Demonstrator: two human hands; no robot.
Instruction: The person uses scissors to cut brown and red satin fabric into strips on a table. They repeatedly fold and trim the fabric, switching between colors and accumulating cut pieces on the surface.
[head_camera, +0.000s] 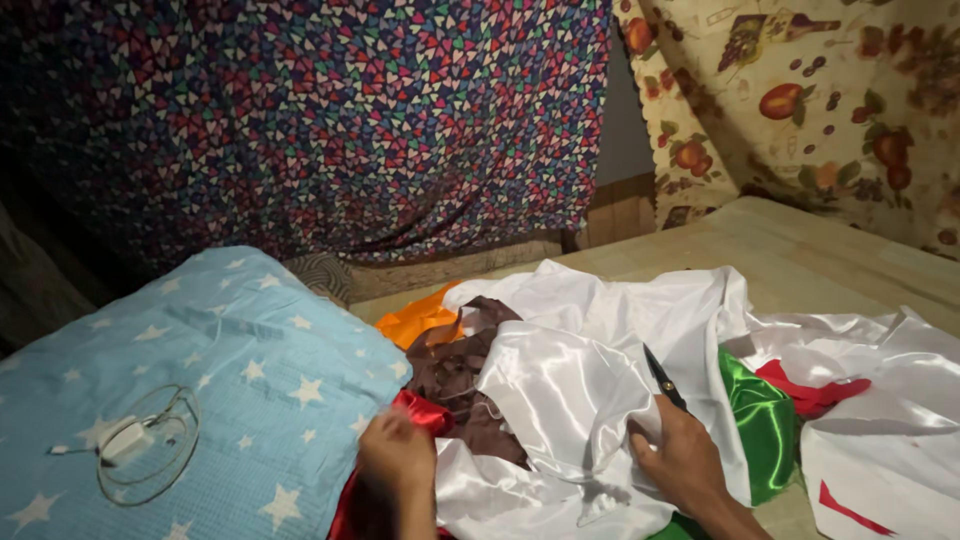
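In the head view, a heap of satin cloths is seen spread over a wooden table (800, 250), near its front edge. The right hand (685, 460) is closed around a pair of dark scissors (664, 378), whose blades point up and away from the fingers and lie against the white satin cloth (580, 390). That cloth is bunched between the two hands, its folds touching the right hand's knuckles. The left hand (398, 455) is curled shut on the edge of a red satin piece (425, 410) — the grip is blurred, but the fingers are drawn together on the fabric. A brown cloth (455, 375) and an orange piece (420, 322) are laid just behind it — a green satin fold (762, 420) lies just right of the right hand. A blue star-patterned pillow (200, 370) is set at the table's left edge.
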